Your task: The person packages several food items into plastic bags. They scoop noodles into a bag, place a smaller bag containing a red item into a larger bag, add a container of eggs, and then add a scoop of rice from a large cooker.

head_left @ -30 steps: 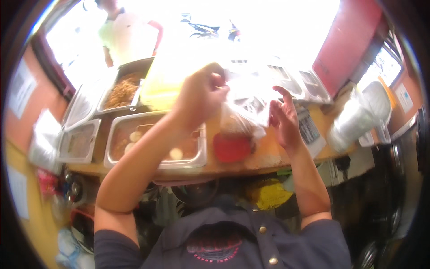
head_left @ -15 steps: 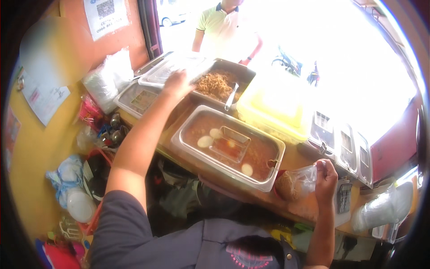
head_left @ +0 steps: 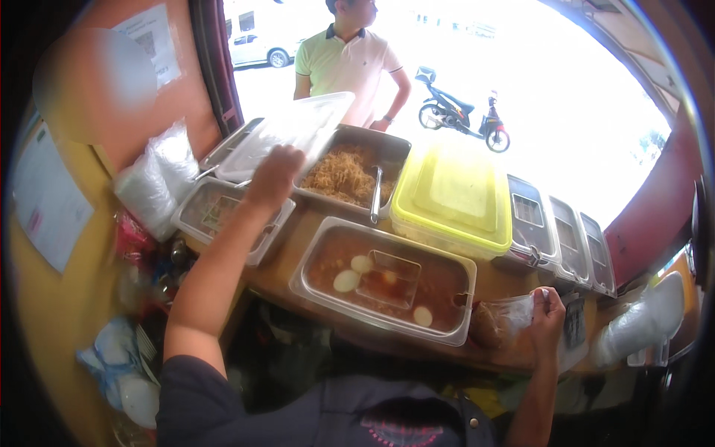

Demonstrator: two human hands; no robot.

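Note:
At the back left, my left hand is closed on the near edge of a clear plastic lid, which tilts up beside an uncovered metal pan. Shredded or noodle-like brown food fills much of that pan, and a metal serving utensil rests in it. On the right, my right hand pinches the gathered top of a clear plastic bag. Brown food shows in the bag's lower part, near the counter beside a covered pan of red sauce with several pale, egg-like pieces.
A yellow-lidded tub stands right of the open pan, with several lidded metal containers beyond. Another lidded tray is below my left forearm. White plastic bags sit at left, a plastic roll at right. A person stands across the counter.
My view has tilted upward, showing more of the person and a motorbike outside. The lid in my left hand now stands more raised. My right hand keeps hold of the bag.

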